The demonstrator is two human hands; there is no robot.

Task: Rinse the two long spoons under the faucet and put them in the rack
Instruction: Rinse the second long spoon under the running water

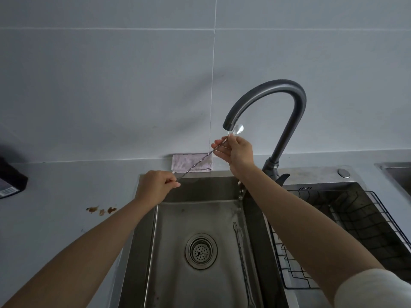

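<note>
Head view: long twisted spoon (198,162) held up at the faucet (266,85), second long spoon (241,258) lying in the sink (144,241)

Held slantwise above the sink at both ends: left hand (158,187) pinching the handle tip low over the back-left corner, right hand (239,152) pinching the shaft just under the bowl, bowl right at the faucet's mouth. Drops visible falling below the right wrist; full stream or not, hard to tell.

Judged best done by keeping the bowl squarely under the mouth, rolling the shaft between the fingertips to wet both faces, then drawing the twisted length through the flow, grooves included. Worth a firm pinch at each end: thin, wet metal, likely slippery.

Second long spoon flat along the sink's right wall, beside the drain strainer (201,250), not yet picked up. Black wire rack (378,218) seated in the basin to the right, close by, with the faucet's neck and lever between it and the held spoon; something to swing round on the way over.

Behind the sink on the table (66,185), a folded cloth (189,161); farther left, brown stains (101,210) and a dark box (11,178).
</note>
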